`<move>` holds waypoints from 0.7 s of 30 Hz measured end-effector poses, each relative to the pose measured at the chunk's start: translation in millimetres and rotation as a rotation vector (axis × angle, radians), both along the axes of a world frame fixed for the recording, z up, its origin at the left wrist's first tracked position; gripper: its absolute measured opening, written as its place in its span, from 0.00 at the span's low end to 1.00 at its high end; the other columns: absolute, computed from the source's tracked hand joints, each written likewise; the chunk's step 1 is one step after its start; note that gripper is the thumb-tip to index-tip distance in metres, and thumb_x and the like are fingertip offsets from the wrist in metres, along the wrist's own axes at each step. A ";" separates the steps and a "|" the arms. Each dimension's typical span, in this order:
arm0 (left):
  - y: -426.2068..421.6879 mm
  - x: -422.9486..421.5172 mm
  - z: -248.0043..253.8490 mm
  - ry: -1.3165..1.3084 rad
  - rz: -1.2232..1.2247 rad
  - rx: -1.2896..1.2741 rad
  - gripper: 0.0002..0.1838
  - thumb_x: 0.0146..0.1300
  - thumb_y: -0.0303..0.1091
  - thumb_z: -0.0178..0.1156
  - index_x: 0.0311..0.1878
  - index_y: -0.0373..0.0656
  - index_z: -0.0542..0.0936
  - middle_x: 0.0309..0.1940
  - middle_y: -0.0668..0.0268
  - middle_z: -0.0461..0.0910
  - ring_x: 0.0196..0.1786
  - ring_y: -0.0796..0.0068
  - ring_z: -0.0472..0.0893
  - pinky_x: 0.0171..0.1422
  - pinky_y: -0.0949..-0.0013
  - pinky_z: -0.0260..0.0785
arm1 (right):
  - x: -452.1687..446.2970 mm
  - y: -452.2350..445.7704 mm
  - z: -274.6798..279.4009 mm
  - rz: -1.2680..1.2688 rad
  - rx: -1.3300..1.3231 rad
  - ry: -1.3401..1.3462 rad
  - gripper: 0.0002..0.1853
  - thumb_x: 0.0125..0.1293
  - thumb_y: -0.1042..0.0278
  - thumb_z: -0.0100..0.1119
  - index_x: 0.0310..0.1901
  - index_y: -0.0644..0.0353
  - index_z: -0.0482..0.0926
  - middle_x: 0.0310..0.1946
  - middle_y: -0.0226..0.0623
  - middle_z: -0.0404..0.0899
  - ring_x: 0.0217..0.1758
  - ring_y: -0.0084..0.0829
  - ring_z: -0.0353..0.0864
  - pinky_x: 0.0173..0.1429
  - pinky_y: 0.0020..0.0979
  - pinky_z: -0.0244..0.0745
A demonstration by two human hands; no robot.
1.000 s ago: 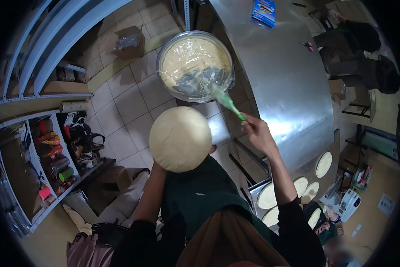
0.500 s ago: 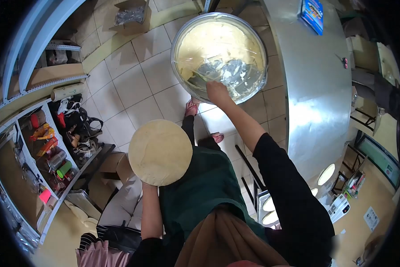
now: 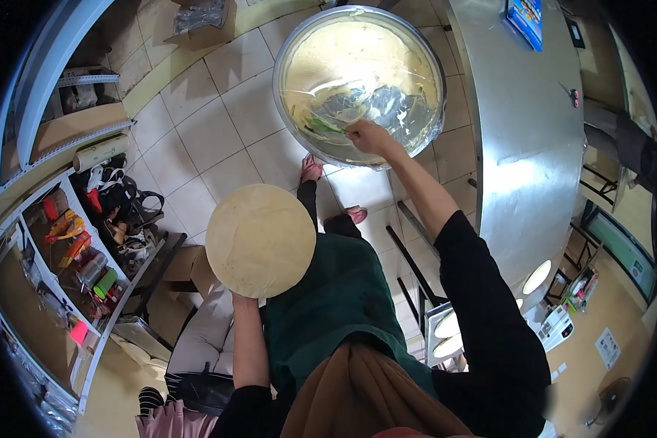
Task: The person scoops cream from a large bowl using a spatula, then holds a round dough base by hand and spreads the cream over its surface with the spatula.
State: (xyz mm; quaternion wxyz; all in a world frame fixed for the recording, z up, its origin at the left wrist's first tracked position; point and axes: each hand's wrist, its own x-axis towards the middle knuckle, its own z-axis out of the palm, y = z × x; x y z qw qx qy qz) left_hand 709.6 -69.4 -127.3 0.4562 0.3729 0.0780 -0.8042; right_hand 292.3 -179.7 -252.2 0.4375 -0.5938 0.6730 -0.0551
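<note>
A large round metal bowl [image 3: 436, 80] holds pale yellow cream [image 3: 357, 55], with smears of it over the bare metal on the near side. My right hand [image 3: 370, 137] grips a green spatula [image 3: 327, 125], whose blade lies low in the bowl near its left wall. On my left hand [image 3: 245, 299] rests a thin, round, pale disc [image 3: 261, 241], level in front of my apron. That hand's fingers are hidden beneath the disc, so only the heel of the hand and the wrist show.
A steel table [image 3: 522, 131] runs along the right, with a blue box [image 3: 525, 23] and small scissors [image 3: 574, 95] on it. Shelves with bags and packets [image 3: 80, 241] stand at the left. An open carton [image 3: 197, 25] sits at the far left of the tiled floor [image 3: 211, 131].
My right hand has shifted slightly right, and more of the green spatula now shows in the bowl. The disc stays on my left hand. The whole view has shifted a little.
</note>
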 end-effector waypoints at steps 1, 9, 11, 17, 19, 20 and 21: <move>-1.0 -2.3 -0.9 0.001 -0.006 0.000 0.35 0.67 0.57 0.46 0.70 0.47 0.57 0.67 0.60 0.62 0.66 0.60 0.66 0.68 0.54 0.63 | -6.7 0.0 -1.8 -0.009 0.029 -0.069 0.15 0.60 0.67 0.51 0.47 0.61 0.80 0.35 0.44 0.82 0.38 0.42 0.81 0.43 0.41 0.74; -1.5 -9.0 0.1 -0.001 -0.022 -0.006 0.35 0.66 0.58 0.46 0.70 0.47 0.57 0.67 0.60 0.62 0.66 0.60 0.66 0.68 0.55 0.64 | -31.9 -0.4 11.0 -0.189 0.394 -0.527 0.19 0.66 0.62 0.56 0.55 0.60 0.77 0.21 0.25 0.74 0.24 0.16 0.66 0.28 0.23 0.64; -2.1 -10.8 1.4 -0.005 -0.023 -0.014 0.35 0.66 0.58 0.46 0.70 0.47 0.57 0.67 0.60 0.63 0.66 0.60 0.66 0.68 0.55 0.64 | -34.1 2.0 22.9 -0.223 0.437 -0.583 0.20 0.67 0.61 0.56 0.58 0.58 0.75 0.22 0.23 0.75 0.23 0.15 0.65 0.26 0.22 0.63; -17.8 -26.9 10.8 -0.024 -0.039 -0.095 0.35 0.66 0.58 0.46 0.70 0.47 0.57 0.67 0.60 0.63 0.66 0.60 0.67 0.67 0.55 0.64 | -30.3 28.4 84.0 -0.320 0.465 -0.820 0.21 0.70 0.63 0.53 0.62 0.58 0.71 0.26 0.23 0.74 0.20 0.13 0.61 0.23 0.19 0.59; -27.7 -38.8 19.2 -0.035 -0.053 -0.147 0.35 0.66 0.58 0.46 0.70 0.47 0.57 0.67 0.60 0.63 0.66 0.60 0.67 0.67 0.55 0.64 | -23.6 41.9 125.0 -0.326 0.384 -0.860 0.20 0.71 0.64 0.51 0.62 0.59 0.71 0.25 0.23 0.72 0.21 0.13 0.62 0.23 0.18 0.58; -32.5 -46.6 23.7 -0.041 -0.063 -0.174 0.35 0.66 0.58 0.46 0.70 0.47 0.57 0.67 0.60 0.63 0.66 0.60 0.67 0.67 0.55 0.64 | -20.9 51.0 147.1 -0.330 0.340 -0.880 0.20 0.71 0.64 0.50 0.62 0.60 0.71 0.25 0.23 0.72 0.21 0.13 0.62 0.23 0.17 0.58; -38.0 -55.1 28.5 -0.040 -0.071 -0.205 0.35 0.66 0.58 0.46 0.70 0.47 0.57 0.67 0.60 0.63 0.66 0.60 0.67 0.67 0.55 0.64 | -19.7 62.2 167.7 -0.367 0.315 -0.929 0.19 0.71 0.65 0.49 0.61 0.60 0.71 0.26 0.23 0.71 0.22 0.13 0.63 0.23 0.17 0.59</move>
